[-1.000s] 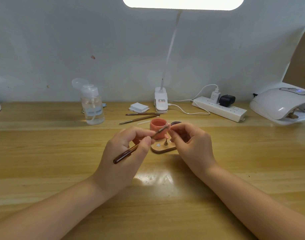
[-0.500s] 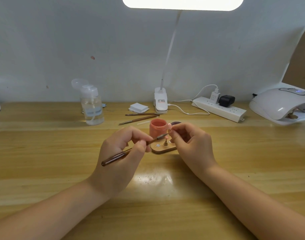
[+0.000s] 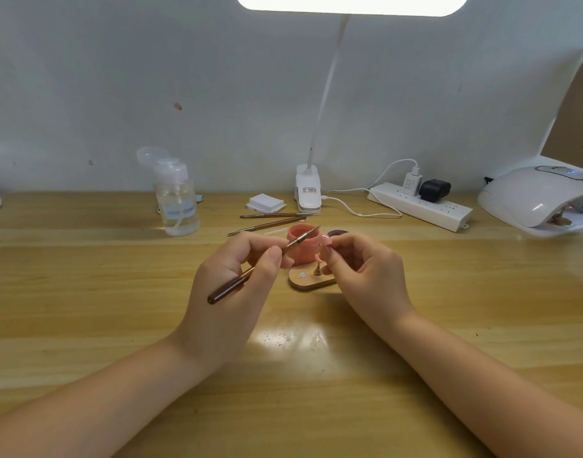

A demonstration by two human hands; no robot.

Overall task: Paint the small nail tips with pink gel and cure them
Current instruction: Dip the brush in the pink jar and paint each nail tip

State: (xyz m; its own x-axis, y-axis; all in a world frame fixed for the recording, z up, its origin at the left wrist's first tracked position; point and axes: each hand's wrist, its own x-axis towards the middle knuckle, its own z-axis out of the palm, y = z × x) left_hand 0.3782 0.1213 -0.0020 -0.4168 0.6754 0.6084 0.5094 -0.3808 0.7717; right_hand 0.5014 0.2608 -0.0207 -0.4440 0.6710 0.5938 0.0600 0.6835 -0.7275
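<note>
The left hand (image 3: 230, 285) is pinching a slim gel brush (image 3: 263, 264) between thumb and curled fingers; the brush has a glossy dark brown handle at its near-left end and a thin metal ferrule tapering to a fine tip, which is pointing far-right over the open pink gel jar (image 3: 304, 243). The jar is a squat, matte, round pot standing on the wooden table (image 3: 85, 292), whose surface is smooth, varnished and streaked with lengthwise grain. The right hand (image 3: 366, 276) is resting with its wrist near the table, its fingers curled and its thumb and forefinger pinching a small pink nail tip (image 3: 326, 241) just right of the jar. Directly near the jar, a rounded wooden holder base (image 3: 308, 281) is lying flat, carrying a small brass peg (image 3: 317, 270) that is standing upright with a pink tip on top, and a pale round disc to its left. A dark round lid (image 3: 337, 233) is lying beyond the right fingers. Two further slim brushes (image 3: 270, 219) are lying on the far side of the jar, beside a stack of white square pads (image 3: 266, 203). A clear plastic pump bottle (image 3: 177, 200) is standing far left, a white clip lamp base (image 3: 308, 190) far centre, a white power strip (image 3: 419, 206) to its right, and a glossy white domed curing lamp (image 3: 538, 200) at the far right edge.
</note>
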